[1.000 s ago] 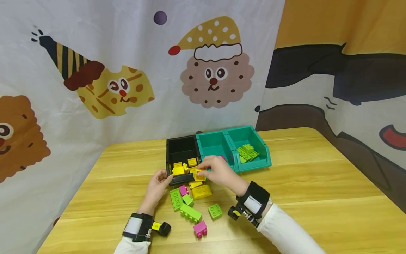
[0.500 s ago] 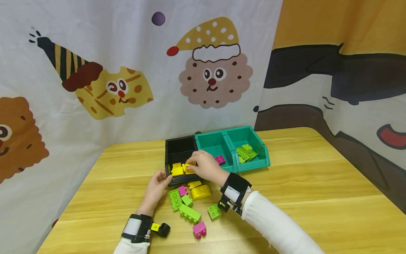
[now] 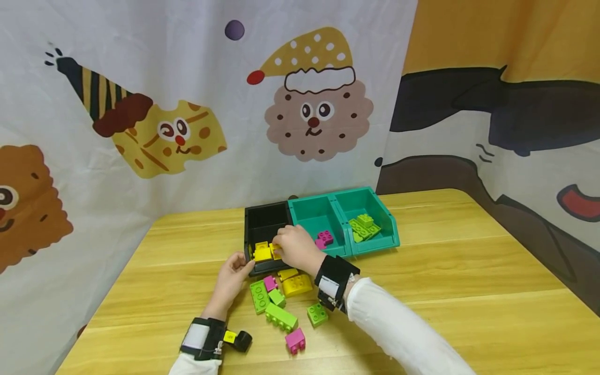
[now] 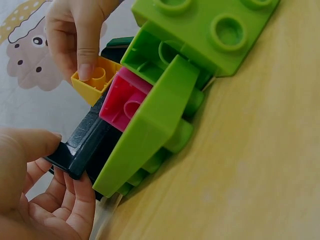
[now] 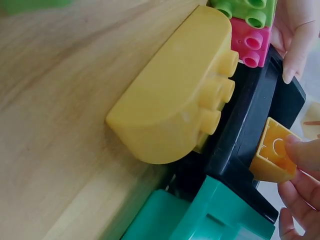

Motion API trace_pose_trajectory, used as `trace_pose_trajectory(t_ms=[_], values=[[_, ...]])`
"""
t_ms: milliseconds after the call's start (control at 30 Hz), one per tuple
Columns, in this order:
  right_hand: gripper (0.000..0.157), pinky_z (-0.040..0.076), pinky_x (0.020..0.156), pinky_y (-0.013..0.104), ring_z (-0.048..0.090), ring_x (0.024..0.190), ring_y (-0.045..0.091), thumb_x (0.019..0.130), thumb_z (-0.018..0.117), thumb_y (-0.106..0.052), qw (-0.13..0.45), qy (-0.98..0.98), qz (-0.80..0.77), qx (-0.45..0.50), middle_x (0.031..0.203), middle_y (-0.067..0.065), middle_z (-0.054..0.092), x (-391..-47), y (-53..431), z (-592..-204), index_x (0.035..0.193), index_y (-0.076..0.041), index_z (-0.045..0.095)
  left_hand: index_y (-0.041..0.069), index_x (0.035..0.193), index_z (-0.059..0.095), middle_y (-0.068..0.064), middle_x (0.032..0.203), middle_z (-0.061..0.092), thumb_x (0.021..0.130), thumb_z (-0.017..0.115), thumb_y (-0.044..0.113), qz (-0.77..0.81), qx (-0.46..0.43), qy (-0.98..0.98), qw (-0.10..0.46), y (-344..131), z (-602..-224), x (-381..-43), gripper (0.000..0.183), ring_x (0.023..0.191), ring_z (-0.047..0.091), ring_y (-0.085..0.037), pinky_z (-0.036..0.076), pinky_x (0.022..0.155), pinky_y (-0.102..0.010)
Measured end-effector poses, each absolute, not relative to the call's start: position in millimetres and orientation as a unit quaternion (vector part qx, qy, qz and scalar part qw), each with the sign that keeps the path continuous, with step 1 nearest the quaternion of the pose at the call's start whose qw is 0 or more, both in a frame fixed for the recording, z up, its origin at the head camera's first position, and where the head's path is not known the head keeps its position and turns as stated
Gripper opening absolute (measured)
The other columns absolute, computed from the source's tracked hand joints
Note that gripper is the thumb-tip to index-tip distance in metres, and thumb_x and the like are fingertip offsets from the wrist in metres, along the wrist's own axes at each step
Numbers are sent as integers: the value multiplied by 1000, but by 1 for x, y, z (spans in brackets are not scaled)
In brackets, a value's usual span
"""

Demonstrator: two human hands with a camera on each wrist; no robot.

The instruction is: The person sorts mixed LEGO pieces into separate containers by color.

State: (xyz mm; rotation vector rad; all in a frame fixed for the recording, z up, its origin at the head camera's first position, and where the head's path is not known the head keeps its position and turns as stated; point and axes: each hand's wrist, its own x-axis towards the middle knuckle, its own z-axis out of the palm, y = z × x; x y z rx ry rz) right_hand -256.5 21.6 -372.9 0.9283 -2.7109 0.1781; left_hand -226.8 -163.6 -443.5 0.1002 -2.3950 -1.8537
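Observation:
My left hand (image 3: 230, 281) grips the front left corner of the black bin (image 3: 268, 267). In the left wrist view its thumb lies on the rim, with fingers curled below. Over the bin's front part, my right hand (image 3: 296, 249) pinches a hollow yellow toy brick (image 5: 274, 155) between thumb and fingers, its open underside showing in the right wrist view. More yellow bricks (image 3: 263, 253) lie in the bin to the left of that hand. Just outside the front rim sits a larger rounded yellow brick (image 3: 297, 285), with a smaller yellow one (image 3: 287, 274) behind it.
A teal middle bin (image 3: 315, 204) holds pink bricks (image 3: 325, 238), and a teal right bin (image 3: 391, 224) holds green bricks (image 3: 364, 227). In front lie a long green brick (image 3: 282, 316), a square green brick (image 3: 317, 314), a pink brick (image 3: 296, 341) and several others.
My right hand has moved left with the yellow brick, from the black bin's front right edge to over its inside. Pink bricks in the middle bin came into view. My left hand stayed put.

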Motion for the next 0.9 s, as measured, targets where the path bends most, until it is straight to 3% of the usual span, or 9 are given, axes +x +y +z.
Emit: trace_pose_trajectory(t_ms=[267,500,733,900], values=[[13,46,77,27,55,86,17,86,69,-21,136,-938,57,312,91,0,66,-259,19,-377,96,-14,73,-2,100,54,-2,84,50,90,62,8,-612,31,-788,57,-164,-444,-226,16,76,46,-11,39,64,-20],[11,38,74,28,57,86,16,89,65,-19,133,-941,-8,312,91,-3,67,-259,18,-383,95,-16,74,-2,101,55,-3,85,51,90,62,9,-612,25,-788,58,-163,-443,-227,18,75,46,-10,39,63,-19],[13,36,82,32,54,89,16,91,63,-23,110,-931,-22,347,95,-4,67,-256,21,-383,96,-19,74,-2,100,54,-3,84,50,90,62,8,-613,25,-788,60,-163,-443,-228,16,74,46,-10,38,63,-20],[19,37,93,37,52,103,18,92,61,-25,82,-924,7,373,110,0,64,-253,28,-381,107,-17,71,-3,99,54,-2,83,51,90,62,8,-615,25,-786,59,-164,-444,-227,16,73,46,-9,38,62,-19]])
